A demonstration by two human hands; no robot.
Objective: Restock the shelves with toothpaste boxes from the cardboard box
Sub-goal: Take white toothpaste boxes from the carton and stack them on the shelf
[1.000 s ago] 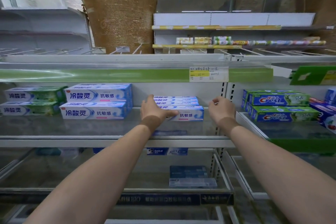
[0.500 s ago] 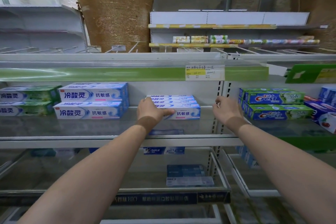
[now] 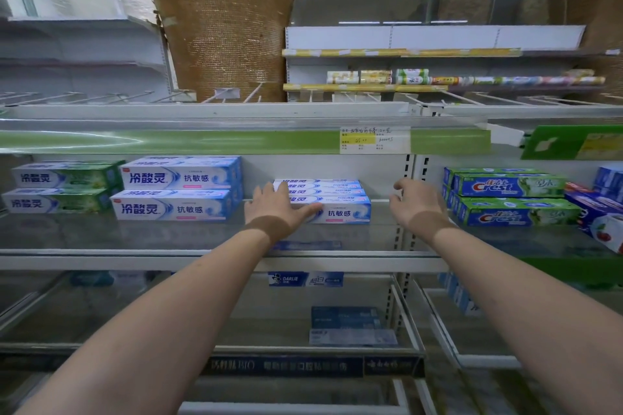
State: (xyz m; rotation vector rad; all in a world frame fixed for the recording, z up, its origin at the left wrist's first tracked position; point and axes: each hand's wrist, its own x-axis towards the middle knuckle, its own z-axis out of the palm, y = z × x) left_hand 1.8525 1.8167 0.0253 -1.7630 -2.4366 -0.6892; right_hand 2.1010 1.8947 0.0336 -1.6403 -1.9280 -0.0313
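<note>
Nearest to me, both bare forearms reach fwd over the front rail of the glass shelf (image 3: 202, 254). My left hand (image 3: 274, 209) lies flat w/ fingers straight on the left end of the low stack of white-and-blue toothpaste boxes (image 3: 332, 202), thumb along the front box's face; I judge it's squaring the stack, nudging it into line. My right hand (image 3: 416, 204) hangs just right of the stack, apart from it, fingers loosely curled, holding nothing, prob. ready to steady the other end.

The stack sits mid-shelf, long sides facing out so labels read from the aisle. To its left, two larger white-and-blue boxes (image 3: 175, 192) stacked, then green-and-white boxes (image 3: 64, 189) at far left. Right of the upright, green-and-blue Crest boxes (image 3: 512, 199) on the next bay. The shelf below holds a few blue boxes (image 3: 347, 325), blurred through the glass.

Above, a green price strip w/ a yellow-and-white paper tag (image 3: 374, 140). Farther back, a rear shelf w/ rolled goods (image 3: 455, 79). The cardboard box isn't in view.
</note>
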